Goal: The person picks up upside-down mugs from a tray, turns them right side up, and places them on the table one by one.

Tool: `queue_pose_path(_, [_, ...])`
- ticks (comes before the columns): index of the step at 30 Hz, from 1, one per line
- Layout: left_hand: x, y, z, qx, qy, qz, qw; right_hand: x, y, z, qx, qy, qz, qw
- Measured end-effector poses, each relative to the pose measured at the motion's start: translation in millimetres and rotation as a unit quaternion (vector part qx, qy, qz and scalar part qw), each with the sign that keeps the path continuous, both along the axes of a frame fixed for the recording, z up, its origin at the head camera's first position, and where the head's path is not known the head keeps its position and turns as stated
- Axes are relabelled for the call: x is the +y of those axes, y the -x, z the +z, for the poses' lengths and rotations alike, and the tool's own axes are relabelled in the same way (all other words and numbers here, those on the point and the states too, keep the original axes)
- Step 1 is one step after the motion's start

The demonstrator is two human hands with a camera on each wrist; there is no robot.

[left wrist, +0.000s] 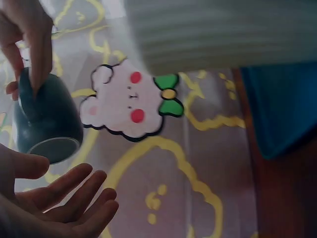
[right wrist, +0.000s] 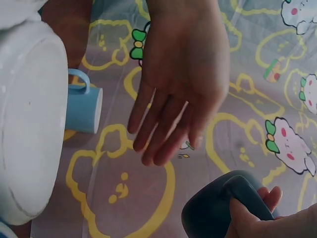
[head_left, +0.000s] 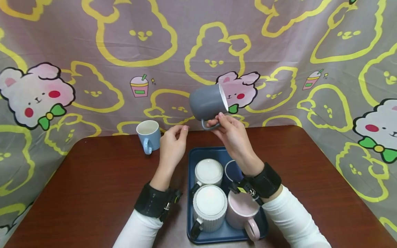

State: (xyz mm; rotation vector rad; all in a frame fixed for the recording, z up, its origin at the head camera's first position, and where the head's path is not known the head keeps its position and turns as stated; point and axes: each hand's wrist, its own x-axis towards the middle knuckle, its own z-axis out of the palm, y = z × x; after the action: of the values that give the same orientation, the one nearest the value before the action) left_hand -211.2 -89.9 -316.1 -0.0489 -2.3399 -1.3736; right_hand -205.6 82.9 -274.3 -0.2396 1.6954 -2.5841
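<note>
Right hand [head_left: 231, 132] pinching grey mug [head_left: 207, 102] handle, mug tipped above, left hand [head_left: 172, 144] beside

A tray [head_left: 190, 193] sits at the surface's [head_left: 93, 193] near edge, holding four mugs in two rows. Above its far end, the right hand [head_left: 233, 136] holds a tipped mug [head_left: 207, 102] aloft; the left hand [head_left: 172, 144] hovers just left. Another mug [head_left: 149, 135] stands near the surface's far edge, left of the tray.
</note>
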Motion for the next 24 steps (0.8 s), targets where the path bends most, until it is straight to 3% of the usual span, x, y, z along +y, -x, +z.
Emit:
queue_pose_path(14, [-9.7,4.5,-36.1,0.058,0.08,0.004,0.9951,-12.2,17.7,4.7,-0.013,-0.047,-0.009,0.999])
queue_pose_path(24, [-15.3,2.3,-49.6,0.038,0.126,0.012,0.9913,-29.3,35.8,1.8,-0.047,-0.071,-0.009,0.996])
